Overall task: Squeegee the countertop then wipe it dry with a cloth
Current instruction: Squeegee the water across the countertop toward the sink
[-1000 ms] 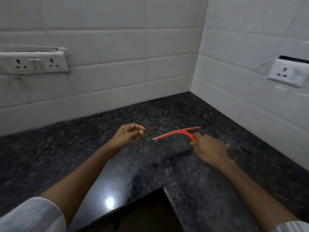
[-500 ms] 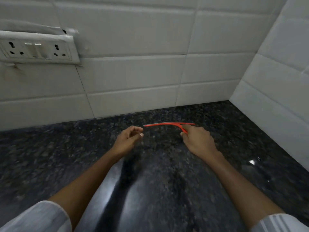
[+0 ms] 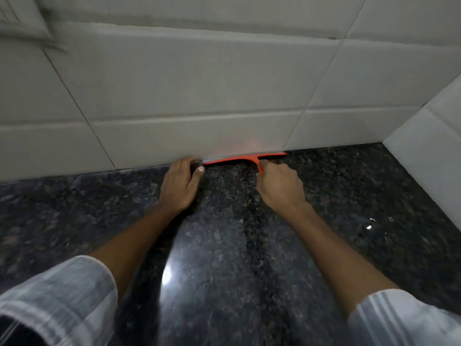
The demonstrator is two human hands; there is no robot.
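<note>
The red squeegee (image 3: 245, 159) lay with its blade along the back edge of the dark granite countertop (image 3: 336, 196), right where the stone met the white tiled wall (image 3: 199, 96), and a faint red glow showed on the tile above it. Your right hand (image 3: 280, 188) held its short handle with the fingers curled around it; most of the handle was hidden inside the fist. Your left hand (image 3: 180, 187) lay flat on the stone with the fingers relaxed, beside the blade's left end; I cannot tell if the fingertips touched it. A blurred white fitting (image 3: 22, 23) was cut off at the top left corner. Both striped sleeves (image 3: 57, 300) were cut by the lower edge.
</note>
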